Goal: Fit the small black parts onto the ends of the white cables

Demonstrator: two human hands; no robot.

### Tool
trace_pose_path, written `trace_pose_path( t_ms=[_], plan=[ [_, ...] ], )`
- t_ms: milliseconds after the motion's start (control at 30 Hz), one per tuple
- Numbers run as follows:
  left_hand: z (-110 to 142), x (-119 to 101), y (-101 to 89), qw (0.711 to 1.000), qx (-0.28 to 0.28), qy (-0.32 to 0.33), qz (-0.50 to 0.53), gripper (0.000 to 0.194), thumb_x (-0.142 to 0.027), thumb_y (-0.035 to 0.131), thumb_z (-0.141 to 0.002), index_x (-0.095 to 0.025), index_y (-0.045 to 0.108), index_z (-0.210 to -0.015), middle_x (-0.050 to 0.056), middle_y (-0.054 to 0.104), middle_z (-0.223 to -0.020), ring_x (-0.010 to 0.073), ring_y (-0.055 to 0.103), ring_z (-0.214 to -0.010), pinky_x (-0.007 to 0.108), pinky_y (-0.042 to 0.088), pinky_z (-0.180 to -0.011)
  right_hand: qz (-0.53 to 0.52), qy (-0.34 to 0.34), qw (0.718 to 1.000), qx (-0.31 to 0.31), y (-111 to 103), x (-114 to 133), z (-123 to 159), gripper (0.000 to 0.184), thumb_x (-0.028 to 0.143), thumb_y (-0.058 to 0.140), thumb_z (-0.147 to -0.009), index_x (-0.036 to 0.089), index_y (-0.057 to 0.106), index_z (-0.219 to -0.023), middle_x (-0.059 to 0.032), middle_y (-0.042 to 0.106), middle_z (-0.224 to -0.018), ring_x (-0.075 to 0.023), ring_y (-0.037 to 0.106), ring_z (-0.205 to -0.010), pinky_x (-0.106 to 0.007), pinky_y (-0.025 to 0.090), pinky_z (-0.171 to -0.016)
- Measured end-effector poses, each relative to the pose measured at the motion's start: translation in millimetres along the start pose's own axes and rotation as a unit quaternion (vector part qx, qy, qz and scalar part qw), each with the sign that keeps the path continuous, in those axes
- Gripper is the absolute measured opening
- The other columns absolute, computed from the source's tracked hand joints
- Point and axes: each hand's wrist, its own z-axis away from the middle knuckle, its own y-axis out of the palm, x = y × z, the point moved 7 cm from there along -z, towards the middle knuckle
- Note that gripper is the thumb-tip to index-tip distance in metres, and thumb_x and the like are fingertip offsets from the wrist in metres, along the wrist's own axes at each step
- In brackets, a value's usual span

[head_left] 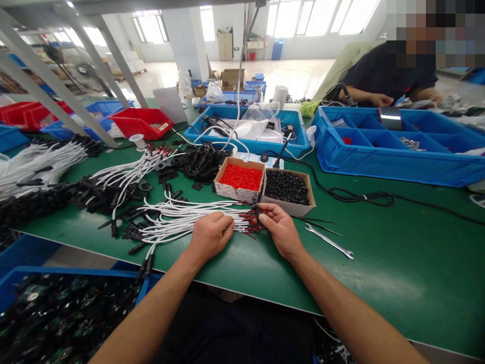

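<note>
A bundle of white cables lies on the green table, with black connectors at the left and red and black wire ends at the right. My left hand is closed over the bundle's near side, its fingertips hidden among the cables. At the wire ends, my right hand pinches a small black part between thumb and fingers. Just behind the hands stand a small box of red caps and a box of black caps. A wrench lies right of my right hand.
Black plastic parts and more white cables are heaped at the left. Blue bins line the back, and a black cord crosses the right side. Across the table a person works. A blue crate sits below the edge.
</note>
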Motion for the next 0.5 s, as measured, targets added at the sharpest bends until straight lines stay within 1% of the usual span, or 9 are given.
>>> trace_pose_path(
  t_ms=[100, 267, 400, 500],
  plan=[
    [0.3, -1.1, 0.4, 1.0, 0.004, 0.009, -0.01, 0.023, -0.027, 0.049, -0.093, -0.019, 0.062, -0.075, 0.002, 0.056, -0.071, 0.0149, 0.052, -0.071, 0.03, 0.035, -0.066, 0.028, -0.004, 1.0, -0.001, -1.2, 0.4, -0.3, 0.041, 0.037, 0.078, -0.075, 0.019, 0.062, -0.108, -0.005, 0.068, -0.098, -0.0152, 0.064, -0.083, -0.029, 0.05, -0.079],
    [0.1, -0.5, -0.2, 1.0, 0.0, 0.009, 0.002, 0.023, -0.026, 0.049, -0.092, -0.019, 0.062, -0.075, 0.002, 0.056, -0.07, 0.0149, 0.052, -0.071, 0.029, 0.036, -0.066, 0.03, 0.006, 0.999, 0.008, -0.8, -2.1, -0.3, 0.041, 0.039, 0.077, -0.077, 0.018, 0.062, -0.108, -0.0052, 0.068, -0.095, -0.015, 0.063, -0.08, -0.029, 0.051, -0.076],
    [-1.2, 0.9, -1.2, 0.997, -0.014, -0.025, 0.075, 0.019, -0.026, 0.049, -0.093, -0.018, 0.062, -0.082, 0.003, 0.059, -0.076, 0.0146, 0.054, -0.074, 0.028, 0.039, -0.069, 0.035, 0.004, 0.999, 0.018, 2.4, -2.5, 0.4, 0.043, 0.035, 0.081, -0.071, 0.019, 0.063, -0.107, -0.0054, 0.068, -0.101, -0.0159, 0.064, -0.085, -0.03, 0.051, -0.08],
    [-2.4, -5.1, 2.9, 0.987, -0.004, -0.028, 0.161, 0.013, -0.024, 0.05, -0.093, -0.019, 0.062, -0.089, 0.003, 0.063, -0.084, 0.015, 0.057, -0.08, 0.028, 0.042, -0.074, 0.033, 0.005, 0.999, 0.024, 4.4, -3.0, 1.2, 0.047, 0.032, 0.084, -0.068, 0.02, 0.063, -0.108, -0.0049, 0.068, -0.102, -0.016, 0.063, -0.086, -0.03, 0.051, -0.081]
  ],
)
